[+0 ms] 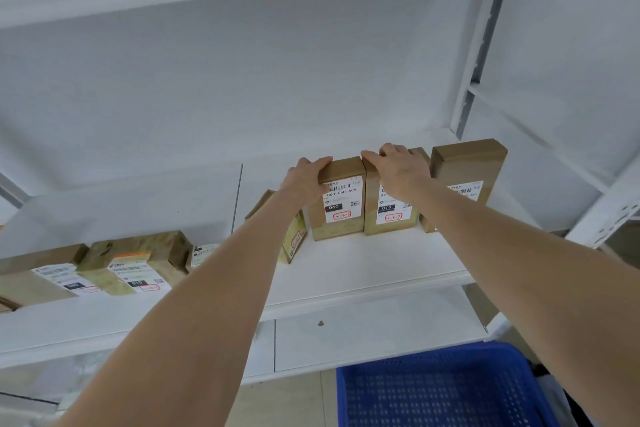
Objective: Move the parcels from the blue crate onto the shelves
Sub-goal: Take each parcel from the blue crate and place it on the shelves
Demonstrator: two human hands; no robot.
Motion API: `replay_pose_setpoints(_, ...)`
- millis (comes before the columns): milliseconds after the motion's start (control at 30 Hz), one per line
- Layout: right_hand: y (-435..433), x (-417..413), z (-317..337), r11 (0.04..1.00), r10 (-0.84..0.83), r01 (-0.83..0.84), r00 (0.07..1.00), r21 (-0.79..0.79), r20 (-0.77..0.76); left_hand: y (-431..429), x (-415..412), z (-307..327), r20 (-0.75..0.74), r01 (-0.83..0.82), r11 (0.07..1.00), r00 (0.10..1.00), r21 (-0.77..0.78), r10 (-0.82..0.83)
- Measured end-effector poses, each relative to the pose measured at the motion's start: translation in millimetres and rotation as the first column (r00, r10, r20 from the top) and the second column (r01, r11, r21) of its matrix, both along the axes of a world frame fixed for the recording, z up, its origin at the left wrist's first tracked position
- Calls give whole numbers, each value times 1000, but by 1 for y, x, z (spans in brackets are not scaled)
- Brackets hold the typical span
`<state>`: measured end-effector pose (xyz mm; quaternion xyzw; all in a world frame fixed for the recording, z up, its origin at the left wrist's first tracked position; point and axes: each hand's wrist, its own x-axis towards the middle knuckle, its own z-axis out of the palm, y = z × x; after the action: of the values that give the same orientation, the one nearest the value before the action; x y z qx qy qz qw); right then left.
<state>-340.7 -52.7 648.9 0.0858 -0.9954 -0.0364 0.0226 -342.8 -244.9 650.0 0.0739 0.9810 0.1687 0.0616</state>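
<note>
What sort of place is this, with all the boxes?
Likely a parcel depot or pickup storeroom: white metal shelves hold cardboard parcels with barcoded shipping labels and red handwritten codes, and a blue crate stands below.

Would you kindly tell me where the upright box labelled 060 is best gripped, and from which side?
Grip the 060 box by its top left corner, coming from the front and above. It stands upright, its right face against the 010 box, so that corner is free; the left hand curls over it.
</note>
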Motion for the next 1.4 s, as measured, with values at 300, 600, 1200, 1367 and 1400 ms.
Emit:
replay_pose_setpoints(300, 1, 2, -2, 1000, 5, -5, 1000, -1, -22, 6, 4, 2, 22, -55, 997, 998, -50, 56)
replay_pose_setpoints(600, 69, 8, 29, 987, -151, 150, 988, -51, -14, 54, 11, 20, -129, 27, 988, 991, -155, -47)
replay_pose_setpoints(1200, 105, -23, -10, 987, -154, 152, 988, -52, -27, 88, -7, -1, -134, 33, 978, 989, -207, -62)
replay_pose_setpoints(1367, 100, -15, 2, 990, -126, 129, 990, -50, 61, 78, -3, 5, -111, 23, 982, 993, -189, -45)
replay_pose_setpoints(1400, 97, -12, 6, 992, -108, 111, 992, -51, 62, 75, -1, 7, -110, 26, 982, 993, -185, -47)
